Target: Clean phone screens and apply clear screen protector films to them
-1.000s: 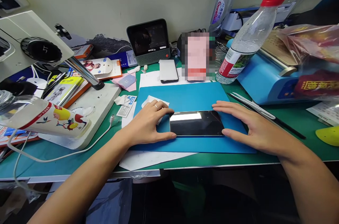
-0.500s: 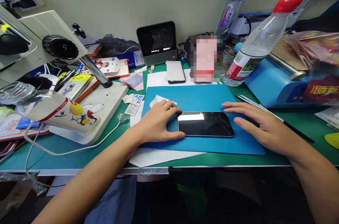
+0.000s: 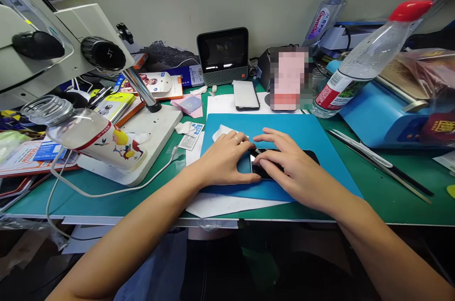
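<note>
Left hand (image 3: 229, 161) holds black phone (image 3: 313, 155), right hand (image 3: 296, 168) above

White paper (image 3: 227, 206) pokes out from under a blue mat (image 3: 280, 124). The phone lies flat on the mat. Left thumb and finger pinch its left end. The right hand is open; I can't tell if its fingers touch the glass. Farther back, a dark screen (image 3: 223, 52) stands by the wall (image 3: 159, 2).

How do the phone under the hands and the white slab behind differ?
The phone has a black face; the slab a white one. The phone lies crosswise on the blue mat; the slab runs front to back on white paper. The right hand hides part of the phone, none of the slab. Both lie flat.
</note>
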Action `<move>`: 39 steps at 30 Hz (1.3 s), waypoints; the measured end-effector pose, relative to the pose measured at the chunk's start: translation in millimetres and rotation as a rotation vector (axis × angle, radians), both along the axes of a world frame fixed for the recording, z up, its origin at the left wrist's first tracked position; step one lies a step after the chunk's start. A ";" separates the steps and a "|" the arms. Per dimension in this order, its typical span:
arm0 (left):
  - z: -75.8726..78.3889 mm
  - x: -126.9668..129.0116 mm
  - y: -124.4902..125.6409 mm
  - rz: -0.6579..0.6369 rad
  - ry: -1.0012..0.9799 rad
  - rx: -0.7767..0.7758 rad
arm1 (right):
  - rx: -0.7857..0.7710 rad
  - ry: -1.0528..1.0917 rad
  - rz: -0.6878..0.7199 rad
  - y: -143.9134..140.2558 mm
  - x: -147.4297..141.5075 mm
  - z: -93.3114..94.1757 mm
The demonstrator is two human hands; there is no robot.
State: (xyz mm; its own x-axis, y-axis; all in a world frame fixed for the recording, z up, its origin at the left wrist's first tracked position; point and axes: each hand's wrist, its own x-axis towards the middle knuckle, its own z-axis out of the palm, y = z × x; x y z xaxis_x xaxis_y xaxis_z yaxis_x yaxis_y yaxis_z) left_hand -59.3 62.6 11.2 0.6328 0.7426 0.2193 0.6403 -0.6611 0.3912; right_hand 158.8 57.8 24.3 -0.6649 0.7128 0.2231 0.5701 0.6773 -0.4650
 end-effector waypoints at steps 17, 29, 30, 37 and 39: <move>-2.1 -2.3 0.9 -0.003 0.002 0.010 | -0.016 -0.020 -0.036 3.3 0.0 -7.0; 4.5 -0.9 -1.4 0.016 0.026 -0.063 | 0.006 -0.005 -0.176 0.4 52.3 -7.4; 5.0 -0.7 -1.8 0.018 0.027 -0.067 | 0.009 -0.004 -0.193 -0.1 58.5 -7.4; 7.4 0.0 -2.9 0.017 0.034 -0.105 | 0.032 -0.022 -0.290 -2.7 100.9 -10.2; 7.4 0.4 -3.0 0.017 0.037 -0.108 | 0.033 -0.011 -0.313 -3.3 109.0 -10.4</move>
State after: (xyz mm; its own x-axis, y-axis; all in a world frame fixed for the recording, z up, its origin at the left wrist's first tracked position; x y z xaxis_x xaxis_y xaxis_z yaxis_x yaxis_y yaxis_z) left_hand -58.9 59.6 18.7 0.6260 0.7714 0.1141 0.6667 -0.6053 0.4349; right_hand 267.8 54.5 13.9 -0.4171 0.8757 0.2434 0.7579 0.4829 -0.4386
